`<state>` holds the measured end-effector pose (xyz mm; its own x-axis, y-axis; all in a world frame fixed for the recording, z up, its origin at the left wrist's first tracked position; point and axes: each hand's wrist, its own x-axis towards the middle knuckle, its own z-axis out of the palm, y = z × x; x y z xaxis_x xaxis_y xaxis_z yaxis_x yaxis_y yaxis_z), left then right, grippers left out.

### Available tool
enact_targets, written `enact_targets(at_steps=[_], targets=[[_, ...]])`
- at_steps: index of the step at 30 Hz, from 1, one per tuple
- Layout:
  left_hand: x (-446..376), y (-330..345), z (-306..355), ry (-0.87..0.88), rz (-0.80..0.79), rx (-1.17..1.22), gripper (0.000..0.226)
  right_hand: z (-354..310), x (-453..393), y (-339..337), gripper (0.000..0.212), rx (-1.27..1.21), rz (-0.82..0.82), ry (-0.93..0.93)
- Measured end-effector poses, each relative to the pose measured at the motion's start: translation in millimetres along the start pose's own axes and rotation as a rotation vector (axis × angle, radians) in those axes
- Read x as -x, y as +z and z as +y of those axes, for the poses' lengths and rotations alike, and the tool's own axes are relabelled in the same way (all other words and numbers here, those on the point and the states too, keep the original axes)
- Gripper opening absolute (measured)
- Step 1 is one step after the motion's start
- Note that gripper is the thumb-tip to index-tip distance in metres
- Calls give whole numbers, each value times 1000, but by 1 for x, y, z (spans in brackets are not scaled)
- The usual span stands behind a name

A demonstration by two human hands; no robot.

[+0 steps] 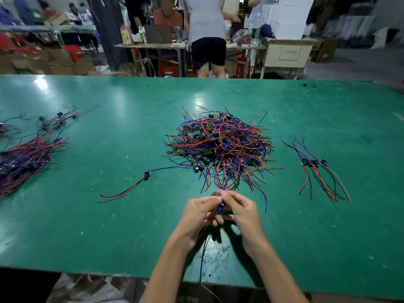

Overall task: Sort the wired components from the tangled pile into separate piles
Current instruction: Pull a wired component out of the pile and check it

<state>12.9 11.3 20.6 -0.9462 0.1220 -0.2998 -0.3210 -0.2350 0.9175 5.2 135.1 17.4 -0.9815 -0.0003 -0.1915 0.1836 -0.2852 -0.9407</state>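
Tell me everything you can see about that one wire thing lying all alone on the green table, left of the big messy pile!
The lone wired component has a small dark block with a blue part in the middle. A red wire and a black wire run side by side from it toward the near left, ending on the green table. A blue wire and a darker wire lead right toward the big tangled pile of red, blue and black wires, where their ends are lost. It lies flat on the table, and neither hand touches it.
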Motion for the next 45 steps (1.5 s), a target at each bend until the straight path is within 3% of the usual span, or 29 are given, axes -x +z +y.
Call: enact_targets(at_steps=[13, 21, 28, 34, 39, 45], targets=[[-2, 1, -4, 83, 63, -4, 16, 14, -10, 20, 24, 87, 84, -21], [3, 0, -7, 113, 105, -24, 22, 6, -28, 27, 28, 261, 255, -61], [5, 1, -6, 120, 70, -99, 19, -15, -41, 20, 26, 286, 316, -97], [7, 1, -8, 121, 17, -141, 23, -34, -58, 9, 32, 191, 399, -1], [5, -5, -6, 65, -5, -107, 18, -34, -53, -2, 21, 14, 192, 2], [1, -12, 1, -24, -89, -65, 20, -17, -22, -25, 27, 309, -247, -57]])
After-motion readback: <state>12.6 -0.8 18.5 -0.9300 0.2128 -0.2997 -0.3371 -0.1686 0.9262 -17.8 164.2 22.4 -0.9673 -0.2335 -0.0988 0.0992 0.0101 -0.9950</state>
